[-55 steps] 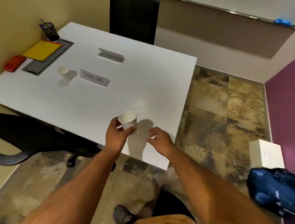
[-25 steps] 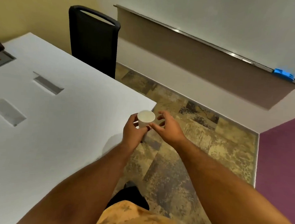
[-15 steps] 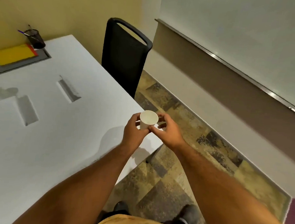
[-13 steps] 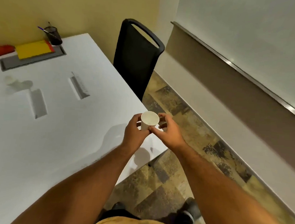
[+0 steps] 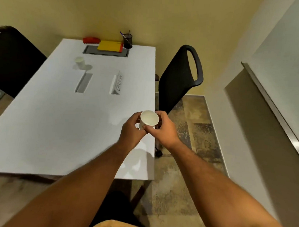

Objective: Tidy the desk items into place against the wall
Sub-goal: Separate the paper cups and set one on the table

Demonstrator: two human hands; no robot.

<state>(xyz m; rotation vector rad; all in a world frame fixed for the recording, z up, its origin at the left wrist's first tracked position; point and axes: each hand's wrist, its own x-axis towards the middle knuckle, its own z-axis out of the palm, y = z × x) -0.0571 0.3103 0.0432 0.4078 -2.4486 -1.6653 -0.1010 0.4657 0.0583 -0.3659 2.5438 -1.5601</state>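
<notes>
Holding a white paper cup (image 5: 148,119) upright between both hands, the person is standing at the desk's (image 5: 59,126) near right corner. The left hand (image 5: 131,129) is wrapping its fingers round the cup's left wall while the right hand (image 5: 163,129) is pinching the right wall, probably to steady the light cup for carrying. Toward 11 o'clock, a second paper cup (image 5: 80,62) is standing by two folded name cards (image 5: 118,83). At 12 o'clock, against the wall, a red case (image 5: 91,40), a yellow folder (image 5: 110,46) and a pen holder (image 5: 127,40) are marking the likely destination. Compared with half a second ago, the view is swinging to face the wall squarely; the two-handed hold is remaining unchanged.
</notes>
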